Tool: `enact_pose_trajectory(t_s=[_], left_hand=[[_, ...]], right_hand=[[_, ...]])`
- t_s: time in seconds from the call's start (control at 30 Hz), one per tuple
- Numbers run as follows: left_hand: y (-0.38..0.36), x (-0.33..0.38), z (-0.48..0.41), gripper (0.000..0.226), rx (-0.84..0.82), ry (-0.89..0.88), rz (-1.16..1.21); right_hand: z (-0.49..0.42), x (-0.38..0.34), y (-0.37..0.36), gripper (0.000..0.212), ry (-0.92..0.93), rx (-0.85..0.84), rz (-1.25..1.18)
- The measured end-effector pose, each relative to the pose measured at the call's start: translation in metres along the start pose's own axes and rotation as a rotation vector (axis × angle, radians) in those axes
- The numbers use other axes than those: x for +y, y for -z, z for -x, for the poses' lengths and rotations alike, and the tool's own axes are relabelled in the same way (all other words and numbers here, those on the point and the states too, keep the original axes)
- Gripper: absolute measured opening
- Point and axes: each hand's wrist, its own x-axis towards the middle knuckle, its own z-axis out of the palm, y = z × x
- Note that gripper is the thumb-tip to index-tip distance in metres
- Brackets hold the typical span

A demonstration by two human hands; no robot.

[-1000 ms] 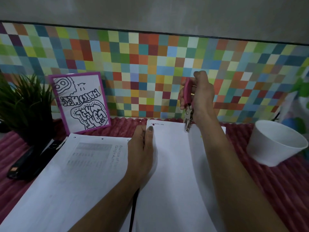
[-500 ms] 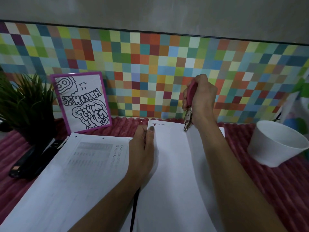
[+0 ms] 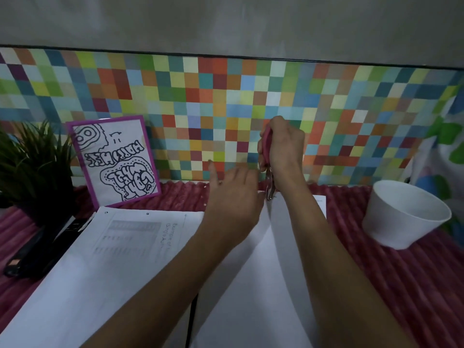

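My right hand [image 3: 285, 146] grips a pink-handled hole punch [image 3: 268, 169], held upright with its metal jaws at the far edge of a white sheet [image 3: 256, 285]. My left hand [image 3: 234, 197] hovers over the sheet's far left corner, fingers spread and blurred, just left of the punch jaws. A second printed sheet [image 3: 100, 259] with small holes along its far edge lies to the left on the red ribbed cloth [image 3: 389, 285].
A white bowl [image 3: 404, 214] stands at the right. A purple-framed drawing [image 3: 114, 159] leans on the coloured tile wall [image 3: 200, 101]. A green plant [image 3: 30, 162] and a black stapler-like tool [image 3: 42, 249] sit at the left.
My left hand lifted off the sheet's corner and moved right toward the punch, fingers now spread. My right hand with the punch stayed at the sheet's far edge.
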Motion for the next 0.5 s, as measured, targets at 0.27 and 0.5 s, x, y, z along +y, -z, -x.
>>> enact_pose_trajectory(t_s=[0.27,0.5], left_hand=[[0.004,0.005,-0.022,0.015,-0.167,-0.026,0.171],[-0.011,-0.003,-0.017,0.021,-0.035,-0.045,0.413]], right_hand=[[-0.004,-0.001,0.008,0.028,-0.023,0.006,0.006],[-0.006,-0.004,0.016,0.030,-0.122,-0.143,-0.026]])
